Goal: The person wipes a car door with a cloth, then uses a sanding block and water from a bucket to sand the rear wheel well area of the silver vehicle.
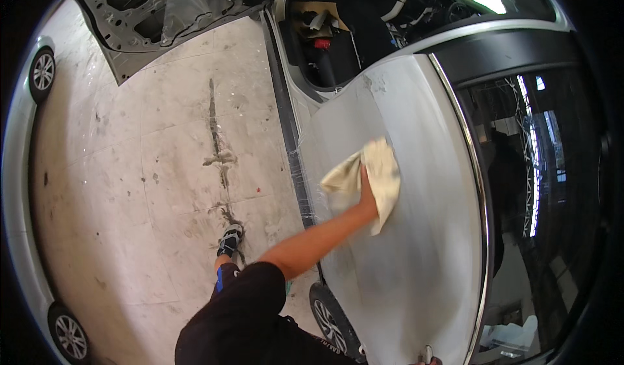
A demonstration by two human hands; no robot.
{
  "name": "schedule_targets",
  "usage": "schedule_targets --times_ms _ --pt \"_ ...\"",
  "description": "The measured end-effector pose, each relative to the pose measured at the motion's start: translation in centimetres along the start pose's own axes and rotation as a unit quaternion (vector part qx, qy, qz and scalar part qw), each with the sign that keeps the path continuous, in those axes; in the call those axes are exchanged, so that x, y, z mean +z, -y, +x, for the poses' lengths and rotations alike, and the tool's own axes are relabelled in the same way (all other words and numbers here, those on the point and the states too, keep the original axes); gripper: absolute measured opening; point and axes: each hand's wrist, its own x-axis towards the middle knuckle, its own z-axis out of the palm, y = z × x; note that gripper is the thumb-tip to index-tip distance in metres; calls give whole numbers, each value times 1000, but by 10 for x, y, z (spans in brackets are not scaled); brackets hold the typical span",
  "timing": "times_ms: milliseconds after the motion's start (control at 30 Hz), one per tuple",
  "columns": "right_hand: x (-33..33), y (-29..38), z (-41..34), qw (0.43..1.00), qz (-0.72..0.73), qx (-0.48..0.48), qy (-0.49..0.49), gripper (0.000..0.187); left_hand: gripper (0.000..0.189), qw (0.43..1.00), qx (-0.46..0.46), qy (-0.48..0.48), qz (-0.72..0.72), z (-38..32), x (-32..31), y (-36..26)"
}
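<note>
My left hand (365, 182) presses a pale yellow cloth (382, 175) against the outer panel of a silver-grey car door (424, 228). The cloth is blurred and spreads to both sides of the hand, hiding most of the fingers. Dull, cloudy patches mark the panel, with a rough grey spot near its front top corner. At the bottom edge of the picture, what look like fingertips of my right hand (435, 361) show beside the door handle (428, 351). The rest of that hand is cut off, so its grip cannot be seen.
An opened front door (141, 21) with bare inner metal and plastic sheeting stands ahead. Beside it is the dark cabin opening (331, 58). A chrome strip (468, 136) borders the dark window (546, 194). Another silver car (19, 194) stands left across the stained floor (161, 179).
</note>
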Motion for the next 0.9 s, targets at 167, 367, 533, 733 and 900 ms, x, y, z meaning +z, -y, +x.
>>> schedule_targets --times_ms 167,367,533,733,900 --pt "49 -28 -29 998 14 5 -54 46 54 940 -194 -35 -278 144 -8 -51" --pt "57 -53 -64 999 -17 39 -8 51 66 911 250 3 327 77 -22 -32" --pt "48 -31 -22 998 12 -6 -55 52 61 886 287 -21 364 168 -41 -24" --pt "41 -16 -15 997 15 3 -69 56 49 889 251 70 376 62 -15 -49" --pt "40 -10 -9 998 23 17 -54 54 54 863 211 272 370 -197 -26 -67"
